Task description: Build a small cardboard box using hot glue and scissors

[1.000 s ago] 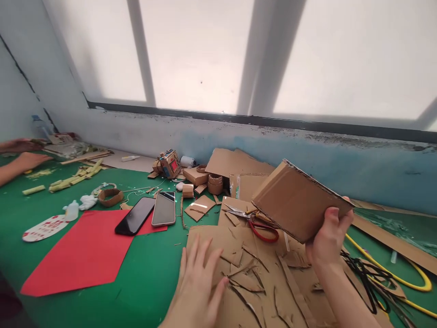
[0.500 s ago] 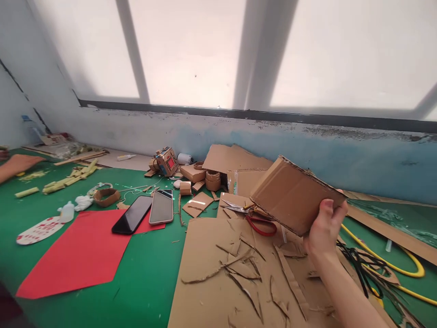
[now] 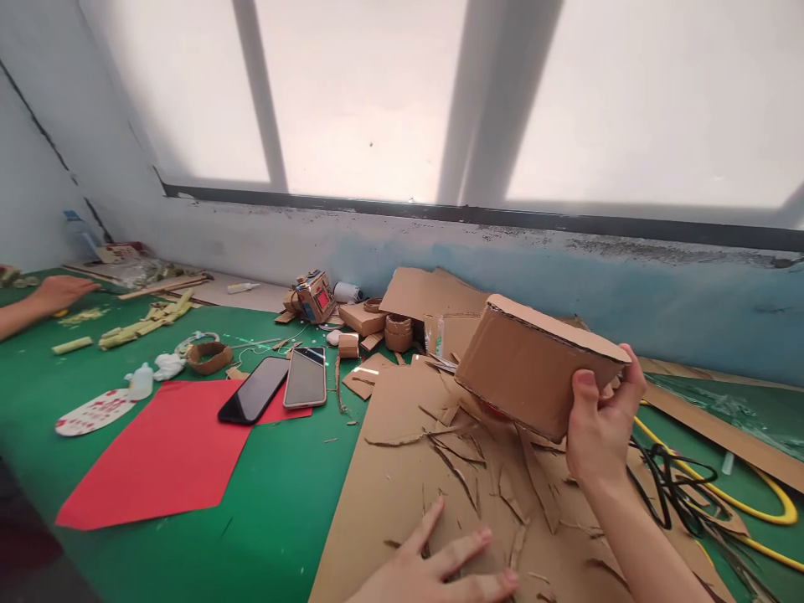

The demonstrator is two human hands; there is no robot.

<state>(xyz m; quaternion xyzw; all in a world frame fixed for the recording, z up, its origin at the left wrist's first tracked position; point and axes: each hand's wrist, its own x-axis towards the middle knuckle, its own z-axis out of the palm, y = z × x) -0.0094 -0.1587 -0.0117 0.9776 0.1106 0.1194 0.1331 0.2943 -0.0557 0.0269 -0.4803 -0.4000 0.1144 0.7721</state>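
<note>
My right hand grips a brown cardboard box by its right end, thumb on the front face, and holds it tilted above the table. Low in the view, my left hand has its fingers spread over a large cardboard sheet. Torn cardboard strips lie scattered on that sheet, some right by the left fingertips. Whether the left palm presses on the sheet is hard to see. Scissors lie behind the box, mostly hidden by it.
Two phones lie partly on red paper at the left. Cardboard rings and a small cardboard model stand near the wall. A yellow cable and black cord lie at the right. Another person's hand is far left.
My left hand has come into view from below, over the cardboard sheet. The box in my right hand has turned, showing more of its top edge. The camera view has shifted slightly.
</note>
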